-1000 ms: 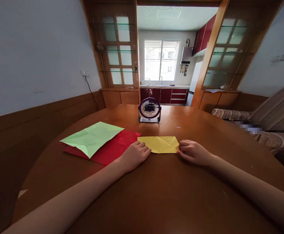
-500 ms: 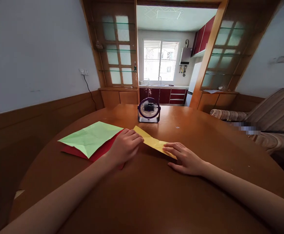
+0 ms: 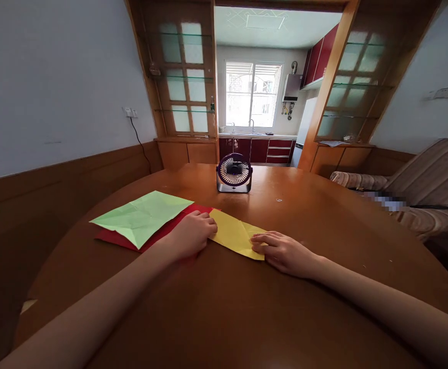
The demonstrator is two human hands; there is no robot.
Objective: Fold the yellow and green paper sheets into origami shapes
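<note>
A folded strip of yellow paper (image 3: 233,236) lies at the middle of the table, creased across its width. My left hand (image 3: 195,230) is closed on its left end, with the fingertips curled at the edge. At the right end, my right hand (image 3: 281,248) grips the paper between thumb and fingers; the thumb is mostly hidden. A light green sheet (image 3: 143,215) with crease lines rests on a red sheet (image 3: 166,230) left of the yellow paper. My left hand and forearm cover part of the red sheet.
A small dark desk fan (image 3: 234,174) stands on the round wooden table (image 3: 231,318) beyond the paper. A striped armchair (image 3: 427,189) is at the right. A black cord (image 3: 139,138) hangs from a wall socket at the left.
The yellow paper has come down flatter and nearer to me, now showing a broader face. My left hand has shifted slightly left, and my right hand's fingers have drawn closer together.
</note>
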